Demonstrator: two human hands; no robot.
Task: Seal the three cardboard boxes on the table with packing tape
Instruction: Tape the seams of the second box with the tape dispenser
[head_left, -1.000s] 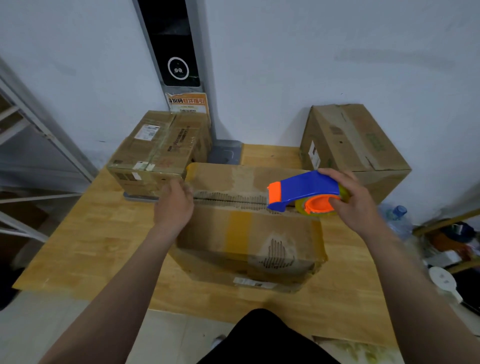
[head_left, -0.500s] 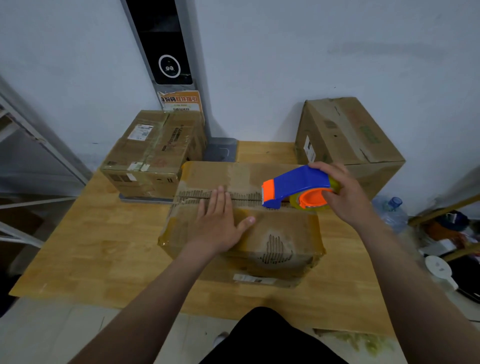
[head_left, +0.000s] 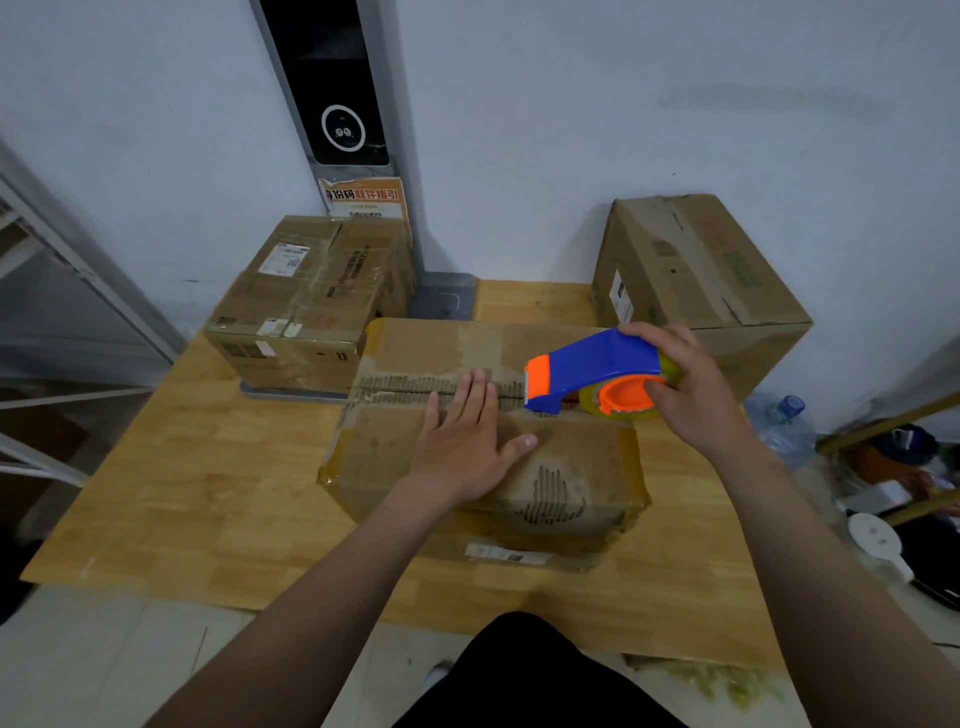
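pressing flat on the near box (head_left: 571, 467) in the middle of the desk (head_left: 208, 493), my left hand (head_left: 467, 447) is lying open across its top seam; my right hand (head_left: 691, 395) is gripping the blue-and-orange tape dispenser (head_left: 597, 369), its orange nose sitting at the seam just beside my fingers. the left box (head_left: 311, 296) and the right box (head_left: 696, 265) are standing behind.

— What is the table (head_left: 197, 499) made of?
— Wood. It is yellow-brown and smooth, with a soft shine.
— And the middle box (head_left: 576, 462)?
— Brown cardboard. The top is rough where the bare ribs show. The tape at its corners looks shiny.
— The tape gun (head_left: 597, 364)?
— Smooth plastic, blue and orange.
— The box at the back left (head_left: 317, 291)?
— Cardboard too, with shiny clear tape and white paper labels.
— The wall (head_left: 623, 130)?
— Dull, flat paint.
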